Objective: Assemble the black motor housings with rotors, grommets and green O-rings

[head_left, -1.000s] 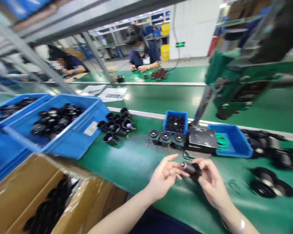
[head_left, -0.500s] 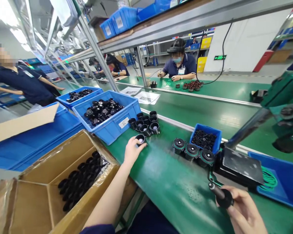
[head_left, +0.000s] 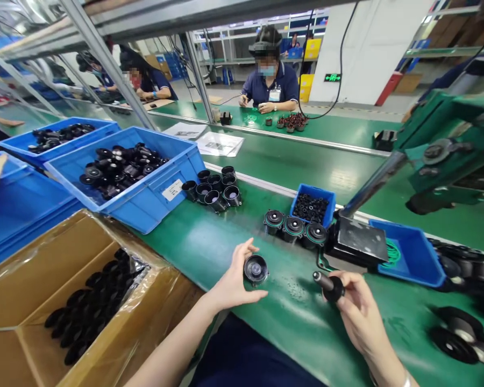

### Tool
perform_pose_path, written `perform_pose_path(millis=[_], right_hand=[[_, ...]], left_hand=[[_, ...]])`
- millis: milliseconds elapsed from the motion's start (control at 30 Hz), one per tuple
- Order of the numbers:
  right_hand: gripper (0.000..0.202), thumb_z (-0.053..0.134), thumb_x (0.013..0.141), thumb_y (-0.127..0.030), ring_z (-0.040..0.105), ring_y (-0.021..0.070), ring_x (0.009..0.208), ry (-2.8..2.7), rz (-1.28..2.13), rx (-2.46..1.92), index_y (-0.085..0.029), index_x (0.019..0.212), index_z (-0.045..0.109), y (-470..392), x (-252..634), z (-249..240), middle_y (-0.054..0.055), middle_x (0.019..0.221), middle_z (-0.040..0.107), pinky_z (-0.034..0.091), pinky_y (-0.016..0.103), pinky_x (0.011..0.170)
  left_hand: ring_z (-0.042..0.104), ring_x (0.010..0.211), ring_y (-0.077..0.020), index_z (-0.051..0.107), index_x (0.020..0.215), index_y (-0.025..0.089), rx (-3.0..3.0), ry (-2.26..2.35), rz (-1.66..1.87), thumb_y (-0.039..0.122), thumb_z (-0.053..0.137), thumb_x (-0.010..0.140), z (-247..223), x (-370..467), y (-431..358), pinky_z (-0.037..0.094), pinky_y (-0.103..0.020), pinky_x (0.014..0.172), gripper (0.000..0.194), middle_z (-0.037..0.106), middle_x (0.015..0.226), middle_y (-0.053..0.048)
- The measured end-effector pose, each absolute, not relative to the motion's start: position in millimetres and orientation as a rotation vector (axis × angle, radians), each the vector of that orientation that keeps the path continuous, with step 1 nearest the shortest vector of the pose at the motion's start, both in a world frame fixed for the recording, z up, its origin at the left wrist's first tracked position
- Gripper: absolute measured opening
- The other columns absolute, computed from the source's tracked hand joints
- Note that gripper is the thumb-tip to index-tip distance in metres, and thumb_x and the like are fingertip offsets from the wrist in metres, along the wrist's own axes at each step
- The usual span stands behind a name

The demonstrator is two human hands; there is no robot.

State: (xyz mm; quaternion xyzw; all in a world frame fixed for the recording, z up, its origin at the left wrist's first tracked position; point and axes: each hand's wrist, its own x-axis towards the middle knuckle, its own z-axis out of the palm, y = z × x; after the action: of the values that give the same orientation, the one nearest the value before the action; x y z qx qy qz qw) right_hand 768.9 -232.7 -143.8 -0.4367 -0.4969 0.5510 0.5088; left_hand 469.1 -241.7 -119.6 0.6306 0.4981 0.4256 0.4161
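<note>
A black round cup-shaped housing (head_left: 256, 270) stands on the green bench in front of me, its open top facing up. My left hand (head_left: 236, 277) is around its left side, thumb and fingers spread wide apart and not closed on it. In my right hand (head_left: 357, 306) is a black rotor with a shaft (head_left: 333, 286), pinched at its dark disc end; the shaft points up and left toward the housing. Three black housings with green rings (head_left: 294, 229) sit in a row beyond. Several more open black housings (head_left: 215, 200) are grouped farther left.
A small blue bin of black rings (head_left: 313, 207) stands behind the row. To its right are a black metal base (head_left: 358, 236) and a green press (head_left: 447, 140). Blue bins (head_left: 161, 201) and a cardboard box (head_left: 116, 317) line the left. A co-worker (head_left: 270, 80) sits opposite.
My left hand has brought a housing from the group toward me and to the right, and its fingers have spread. The rotor in my right hand is now closer to it. The view has turned right.
</note>
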Motion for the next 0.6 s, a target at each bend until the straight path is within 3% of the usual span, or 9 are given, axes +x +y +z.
perform_pose_path(millis=[100, 167, 267, 367, 500, 600], right_hand=[[0.034, 0.070, 0.078, -0.040, 0.056, 0.0159, 0.086, -1.186, 1.343, -1.053, -0.022, 0.095, 0.047, -233, 770, -147, 0.006, 0.105, 0.054, 0.049, 0.025, 0.071], [0.034, 0.070, 0.078, -0.040, 0.055, 0.0164, 0.090, -1.203, 1.345, -1.051, -0.022, 0.096, 0.047, -232, 770, -147, 0.006, 0.105, 0.053, 0.049, 0.024, 0.073], [0.033, 0.069, 0.080, -0.039, 0.055, 0.0165, 0.093, -1.238, 1.341, -1.029, -0.022, 0.097, 0.047, -232, 770, -146, 0.007, 0.105, 0.053, 0.048, 0.023, 0.074], [0.032, 0.068, 0.080, -0.039, 0.055, 0.0163, 0.092, -1.257, 1.335, -1.012, -0.021, 0.096, 0.047, -231, 770, -143, 0.007, 0.103, 0.053, 0.048, 0.022, 0.073], [0.032, 0.068, 0.080, -0.040, 0.056, 0.0152, 0.087, -1.282, 1.326, -1.009, -0.020, 0.094, 0.048, -230, 770, -140, 0.007, 0.103, 0.053, 0.047, 0.021, 0.071], [0.032, 0.069, 0.080, -0.041, 0.055, 0.0142, 0.087, -1.297, 1.317, -1.016, -0.020, 0.093, 0.049, -230, 771, -142, 0.006, 0.103, 0.053, 0.047, 0.020, 0.073]], left_hand=[[0.056, 0.117, -0.0269, 0.019, 0.150, 0.021, 1.544, 1.361, 1.090, 0.020, 0.080, 0.068, -123, 474, -241, 0.038, -0.046, 0.109, 0.102, 0.054, 0.123, -0.012], [0.054, 0.121, -0.0259, 0.016, 0.150, 0.022, 1.574, 1.287, 1.040, 0.015, 0.070, 0.078, -120, 473, -241, 0.037, -0.045, 0.109, 0.090, 0.056, 0.125, -0.013], [0.039, 0.139, -0.0265, 0.009, 0.151, 0.025, 1.636, 1.141, 0.961, 0.004, 0.059, 0.079, -113, 466, -241, 0.028, -0.046, 0.116, 0.090, 0.042, 0.145, -0.016], [0.027, 0.146, -0.0274, 0.005, 0.152, 0.028, 1.676, 1.107, 0.915, 0.003, 0.061, 0.077, -114, 460, -241, 0.021, -0.046, 0.120, 0.097, 0.024, 0.157, -0.015], [0.048, 0.131, -0.0265, 0.010, 0.150, 0.027, 1.704, 1.313, 0.925, 0.019, 0.067, 0.083, -126, 464, -238, 0.036, -0.046, 0.112, 0.088, 0.049, 0.138, -0.014], [0.056, 0.117, -0.0320, 0.014, 0.150, 0.022, 1.856, 1.607, 0.979, 0.036, 0.082, 0.069, -131, 472, -238, 0.043, -0.052, 0.104, 0.107, 0.055, 0.123, -0.014]])
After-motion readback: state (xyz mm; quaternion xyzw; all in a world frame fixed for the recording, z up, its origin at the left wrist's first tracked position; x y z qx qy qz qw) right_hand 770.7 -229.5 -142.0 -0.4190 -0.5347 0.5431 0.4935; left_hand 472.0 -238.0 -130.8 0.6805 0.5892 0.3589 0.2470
